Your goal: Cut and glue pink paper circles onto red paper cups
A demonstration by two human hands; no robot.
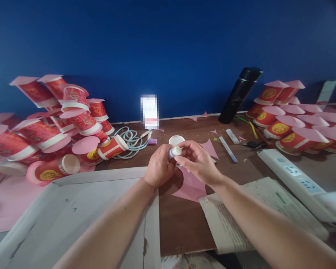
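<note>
My left hand (pixel 158 166) is closed around a small purple glue stick (pixel 171 152), held upright over the brown table (pixel 182 220). My right hand (pixel 197 158) pinches the stick's white cap (pixel 176 151) at its top end. Under both hands lies a cut piece of pink paper (pixel 192 185). A white round cup lid or base (pixel 176 140) sits just beyond the hands.
Red paper cups with pink paper tops are piled at the left (pixel 50 123) and right (pixel 291 123). A black flask (pixel 239 95) leans at the wall. A white power strip (pixel 294 175), a ruler (pixel 228 149), a coiled cable (pixel 131 140) and printed papers (pixel 240 220) lie around.
</note>
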